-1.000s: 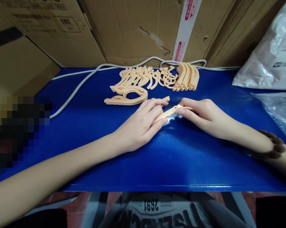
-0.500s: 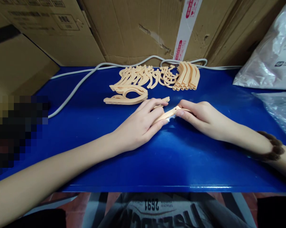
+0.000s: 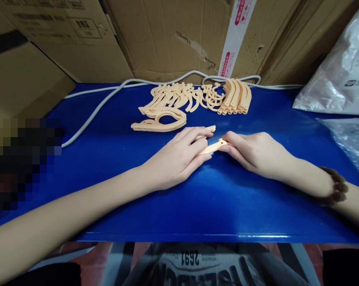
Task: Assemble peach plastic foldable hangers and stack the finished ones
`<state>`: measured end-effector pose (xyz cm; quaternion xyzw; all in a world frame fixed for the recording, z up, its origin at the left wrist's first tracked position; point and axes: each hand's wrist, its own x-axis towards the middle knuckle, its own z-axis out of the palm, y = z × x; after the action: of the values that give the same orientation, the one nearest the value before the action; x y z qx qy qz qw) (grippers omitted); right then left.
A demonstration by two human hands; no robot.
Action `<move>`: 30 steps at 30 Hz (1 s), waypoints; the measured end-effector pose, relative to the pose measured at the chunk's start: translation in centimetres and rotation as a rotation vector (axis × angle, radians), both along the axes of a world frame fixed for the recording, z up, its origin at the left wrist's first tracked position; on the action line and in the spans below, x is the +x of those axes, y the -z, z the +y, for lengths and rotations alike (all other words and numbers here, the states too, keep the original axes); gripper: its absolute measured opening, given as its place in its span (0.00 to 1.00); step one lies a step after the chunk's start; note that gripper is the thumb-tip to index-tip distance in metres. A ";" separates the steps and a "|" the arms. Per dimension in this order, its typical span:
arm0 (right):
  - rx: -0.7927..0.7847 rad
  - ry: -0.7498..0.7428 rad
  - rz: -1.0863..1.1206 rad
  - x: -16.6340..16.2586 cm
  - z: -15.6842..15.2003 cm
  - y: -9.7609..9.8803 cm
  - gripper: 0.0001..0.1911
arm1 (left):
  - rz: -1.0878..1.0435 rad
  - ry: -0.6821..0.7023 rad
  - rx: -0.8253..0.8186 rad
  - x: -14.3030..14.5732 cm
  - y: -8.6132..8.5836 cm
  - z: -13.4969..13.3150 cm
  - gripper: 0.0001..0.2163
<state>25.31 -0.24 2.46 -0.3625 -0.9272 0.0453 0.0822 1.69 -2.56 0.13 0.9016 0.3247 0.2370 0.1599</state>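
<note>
Fingers of the left hand [image 3: 181,157] closed around a pale beige bar [image 3: 210,148], which slants up to the right, its holed end out past the thumb. Right hand [image 3: 261,153] pinches thumb against forefinger at that same end; a thin bit shows between the fingertips, though whether it is a separate part I cannot tell. Held work sits mid-table, on the near side of the loose stock. A second beige strip [image 3: 210,128] pokes out beneath the left forefinger; held or merely covered, unclear. Step in hand, as I judge it: working the joint at the holed end, likely fitting one part to another. Next move would call for a firm left grip, the pinched end lined up with the hole, then a press from the right thumb. Just beyond the left hand, a stack of looped pieces [image 3: 160,126], perhaps finished ones. Farther off, in a row from left to right: slim curved arms [image 3: 170,95], small hooks [image 3: 212,102], hollow curved bars [image 3: 237,97]. All on a blue table [image 3: 203,210]. White cable [image 3: 103,103] runs behind; cardboard box [image 3: 167,55] at the far edge, plastic bag [image 3: 331,89] far right.
</note>
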 end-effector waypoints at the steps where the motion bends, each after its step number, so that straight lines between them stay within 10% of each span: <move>1: 0.025 -0.001 -0.011 0.0 0.0 0.0 0.25 | 0.001 0.001 0.000 0.0 0.0 0.0 0.10; 30: 0.696 -0.244 -0.224 0.3 0.4 -0.3 0.18 | 0.035 0.032 0.012 0.0 0.1 0.2 0.11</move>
<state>25.66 0.19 2.81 -0.2026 -0.9267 -0.3026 0.0924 1.69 -2.32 0.03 0.9116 0.3116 0.2204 0.1524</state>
